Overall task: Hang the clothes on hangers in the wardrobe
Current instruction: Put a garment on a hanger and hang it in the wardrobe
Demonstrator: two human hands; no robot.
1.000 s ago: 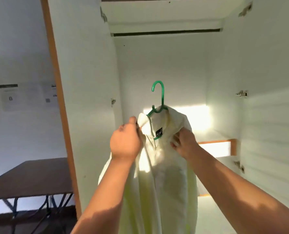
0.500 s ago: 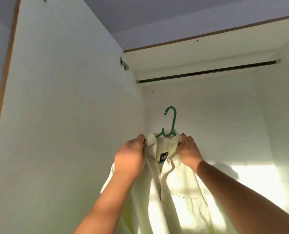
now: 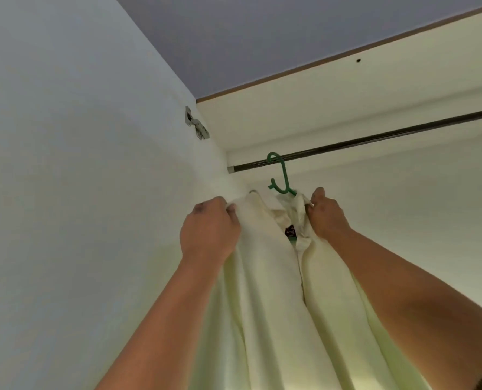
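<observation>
Hooking the shirt up at the rail.
Left hand [image 3: 209,231] and right hand [image 3: 326,214] gripping the shoulders of the soft, creased cream cotton shirt [image 3: 265,277]; raised since a second ago, bringing the slim green plastic hanger [image 3: 282,175] hook up against the dark metal wardrobe rail [image 3: 375,137], near its left end. Probably almost hung.

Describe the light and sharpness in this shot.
Head view: soft, dim, even light on the shirt and both hands, left hand and right hand; brighter patch at bottom; wide-angle slant on the rail; green hanger fairly sharp.
</observation>
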